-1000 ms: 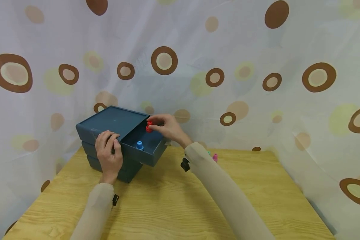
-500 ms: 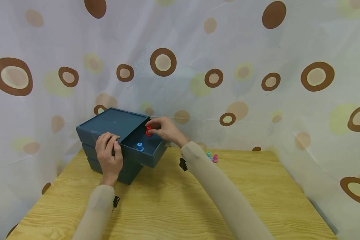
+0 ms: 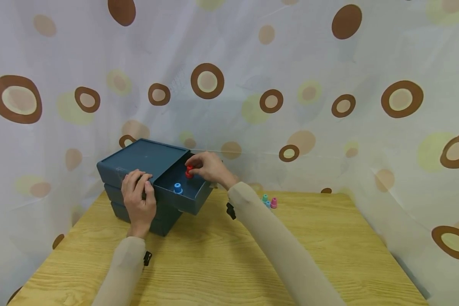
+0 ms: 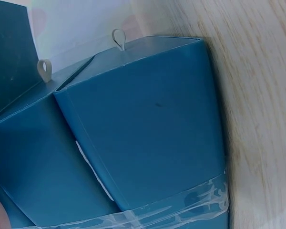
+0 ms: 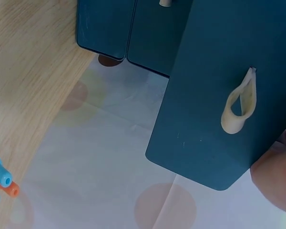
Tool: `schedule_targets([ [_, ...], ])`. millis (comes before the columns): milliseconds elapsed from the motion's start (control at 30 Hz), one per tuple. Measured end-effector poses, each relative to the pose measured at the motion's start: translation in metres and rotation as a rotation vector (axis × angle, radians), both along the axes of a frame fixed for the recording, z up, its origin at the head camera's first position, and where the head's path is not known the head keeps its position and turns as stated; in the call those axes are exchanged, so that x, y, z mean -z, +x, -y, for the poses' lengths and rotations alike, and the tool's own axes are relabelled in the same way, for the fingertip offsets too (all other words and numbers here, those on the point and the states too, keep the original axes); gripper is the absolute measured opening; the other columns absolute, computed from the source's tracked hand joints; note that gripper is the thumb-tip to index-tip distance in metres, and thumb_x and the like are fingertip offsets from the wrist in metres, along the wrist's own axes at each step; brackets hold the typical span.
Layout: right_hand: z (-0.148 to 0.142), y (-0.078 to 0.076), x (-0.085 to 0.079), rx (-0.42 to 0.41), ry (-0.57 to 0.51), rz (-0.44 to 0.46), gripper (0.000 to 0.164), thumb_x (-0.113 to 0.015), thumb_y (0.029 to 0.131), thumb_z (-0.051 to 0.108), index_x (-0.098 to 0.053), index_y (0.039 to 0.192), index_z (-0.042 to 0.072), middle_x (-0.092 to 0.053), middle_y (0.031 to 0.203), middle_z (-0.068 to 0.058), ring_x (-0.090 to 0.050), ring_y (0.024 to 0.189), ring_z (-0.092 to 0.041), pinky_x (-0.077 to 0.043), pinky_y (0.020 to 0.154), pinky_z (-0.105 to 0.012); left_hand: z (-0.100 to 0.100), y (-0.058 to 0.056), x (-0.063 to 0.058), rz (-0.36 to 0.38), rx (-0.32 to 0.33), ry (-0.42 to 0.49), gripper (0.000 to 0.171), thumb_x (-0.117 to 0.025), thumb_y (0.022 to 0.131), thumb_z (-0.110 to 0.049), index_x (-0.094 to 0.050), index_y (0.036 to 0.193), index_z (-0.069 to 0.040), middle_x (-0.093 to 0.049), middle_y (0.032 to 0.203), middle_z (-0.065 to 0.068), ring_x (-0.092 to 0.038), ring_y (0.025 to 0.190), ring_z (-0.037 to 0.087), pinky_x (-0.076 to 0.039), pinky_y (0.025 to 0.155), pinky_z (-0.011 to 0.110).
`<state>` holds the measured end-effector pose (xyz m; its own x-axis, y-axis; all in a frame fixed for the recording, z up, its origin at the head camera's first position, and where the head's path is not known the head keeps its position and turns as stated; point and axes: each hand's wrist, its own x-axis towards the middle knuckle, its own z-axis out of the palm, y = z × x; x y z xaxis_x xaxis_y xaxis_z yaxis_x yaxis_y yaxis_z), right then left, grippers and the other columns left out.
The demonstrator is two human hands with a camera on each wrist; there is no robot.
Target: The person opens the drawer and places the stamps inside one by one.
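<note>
A dark blue drawer unit (image 3: 145,156) stands at the left of the table, with its top drawer (image 3: 180,202) pulled out to the right. Inside that drawer, my right hand (image 3: 213,168) pinches a small red cone-shaped peg (image 3: 189,174) between thumb and fingers. Whether the peg touches the drawer floor, I cannot tell. A blue peg (image 3: 177,188) stands near the drawer's front wall. My left hand (image 3: 139,199) rests against the unit's near side, fingertips over its top edge. The right wrist view has the drawer's pale pull loop (image 5: 239,102), with part of my hand at the right edge.
Behind my right sleeve (image 3: 283,242), a pink peg (image 3: 274,202) and a green peg (image 3: 265,198) stand on the wooden table (image 3: 329,246) with a light blue one. An orange peg (image 5: 10,189) lies there too. A patterned sheet (image 3: 233,51) hangs close behind.
My right hand has come down and slightly nearer inside the drawer with the red peg. The left hand keeps its place on the unit. More of the table pegs show past the right sleeve.
</note>
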<state>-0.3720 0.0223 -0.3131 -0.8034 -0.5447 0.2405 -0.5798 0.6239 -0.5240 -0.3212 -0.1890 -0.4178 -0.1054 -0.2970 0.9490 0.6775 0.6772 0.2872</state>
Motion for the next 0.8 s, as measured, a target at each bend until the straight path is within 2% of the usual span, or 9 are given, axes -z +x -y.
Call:
schedule_targets([
  [200,-0.001,-0.002,0.002,-0.021,-0.012,0.000,0.038,-0.068,0.092,0.018,-0.064,0.129,0.014,-0.069,0.123,-0.003,-0.065,0.114,-0.014,-0.050,0.099,-0.030,0.000,0.000,0.000,-0.009,0.001,-0.004,0.028,-0.052,0.095,-0.018,-0.073,0.095,0.000,-0.066,0.103,0.022,-0.057,0.111,0.040,-0.035,0.109,0.055],
  [367,-0.002,-0.002,0.003,-0.028,-0.032,-0.006,0.035,-0.068,0.092,0.018,-0.066,0.127,0.014,-0.070,0.123,-0.002,-0.066,0.112,-0.014,-0.051,0.097,-0.030,0.000,0.001,-0.001,0.000,0.005,-0.009,0.029,-0.051,0.095,-0.019,-0.073,0.095,-0.001,-0.066,0.103,0.022,-0.057,0.112,0.039,-0.035,0.109,0.054],
  [800,-0.011,0.001,0.005,-0.058,-0.191,-0.053,0.024,-0.062,0.096,0.016,-0.071,0.117,0.008,-0.070,0.117,-0.005,-0.066,0.105,-0.017,-0.053,0.092,-0.028,0.000,0.001,-0.002,0.004,0.002,-0.006,0.028,-0.051,0.095,-0.019,-0.074,0.095,-0.001,-0.067,0.104,0.021,-0.057,0.112,0.040,-0.035,0.110,0.053],
])
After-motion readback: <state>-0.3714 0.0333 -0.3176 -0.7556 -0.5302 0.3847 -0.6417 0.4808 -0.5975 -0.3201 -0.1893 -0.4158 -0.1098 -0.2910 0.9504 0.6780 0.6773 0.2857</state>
